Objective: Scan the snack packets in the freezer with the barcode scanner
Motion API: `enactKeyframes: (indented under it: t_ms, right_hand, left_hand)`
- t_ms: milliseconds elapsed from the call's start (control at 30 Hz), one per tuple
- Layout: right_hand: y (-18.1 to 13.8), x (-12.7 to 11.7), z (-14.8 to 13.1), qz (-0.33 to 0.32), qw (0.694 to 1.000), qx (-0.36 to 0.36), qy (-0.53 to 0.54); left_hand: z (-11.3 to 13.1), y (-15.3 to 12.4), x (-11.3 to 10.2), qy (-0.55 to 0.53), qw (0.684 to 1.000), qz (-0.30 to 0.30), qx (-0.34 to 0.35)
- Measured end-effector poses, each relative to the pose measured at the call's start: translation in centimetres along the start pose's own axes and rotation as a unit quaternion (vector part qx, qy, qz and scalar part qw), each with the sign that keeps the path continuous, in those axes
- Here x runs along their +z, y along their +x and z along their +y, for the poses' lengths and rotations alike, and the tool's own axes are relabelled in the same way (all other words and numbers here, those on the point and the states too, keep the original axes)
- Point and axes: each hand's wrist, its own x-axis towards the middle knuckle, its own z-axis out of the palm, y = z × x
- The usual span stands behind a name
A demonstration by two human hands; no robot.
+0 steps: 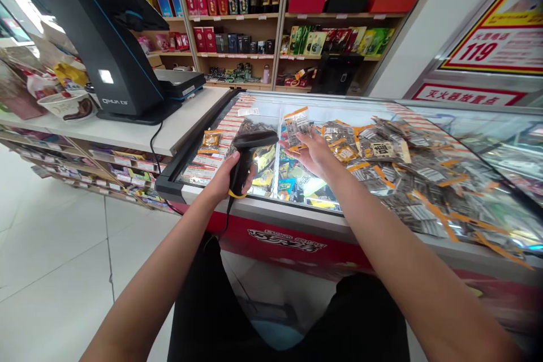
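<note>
"Orange-edged, clear plastic snack packet [298, 123]: where is it sitting?"

"It's hovering over the glass top of the red-fronted chest freezer [288, 240], toward the left end. The person's right hand [313, 150] is pinching its lower part between thumb and fingers, the other fingers spreading loosely."

"And the left hand [232, 175]?"

"It's curling round the handle of a black, pistol-shaped plastic scanner [255, 139], whose nose is pointing at the packet. I can't tell whether a finger is pressing the trigger."

"What would be helping?"

"Holding the printed face flat and square to the nose, I'd say, with fingertips keeping off any barcode. Crinkling film could be spoiling the read."

"And those grey-and-orange plastic packets [384, 150]?"

"They're lying heaped toward the freezer's right end."
</note>
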Motion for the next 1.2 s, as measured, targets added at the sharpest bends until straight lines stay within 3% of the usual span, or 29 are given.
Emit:
enactKeyframes:
  t_ms: [167,267,433,600,967,1200]
  right_hand:
    - [-0.3,0.7,0.3,-0.02,0.999,0.045,-0.013]
    - [-0.2,0.9,0.8,-0.03,0.998,0.022,-0.043]
    - [0.1,1.1,1.2,0.016,0.997,-0.04,-0.068]
    - [0.0,1.3,1.0,0.021,0.995,-0.076,-0.054]
    - [0.0,1.8,1.0,0.018,0.998,-0.061,0.024]
    - [0.5,1.2,1.8,0.01,0.997,-0.07,-0.03]
  left_hand:
    - [0.1,-0.3,0.3,0.032,0.998,-0.033,-0.032]
    - [0.1,-0.3,0.2,0.038,0.998,-0.043,-0.034]
    - [-0.1,0.0,0.1,0.037,0.998,-0.035,-0.035]
    - [0.0,0.1,0.3,0.038,0.998,-0.025,-0.038]
    - [0.1,0.1,0.2,0.041,0.998,-0.025,-0.05]
    - [0.0,0.1,0.3,0.04,0.999,-0.007,-0.028]
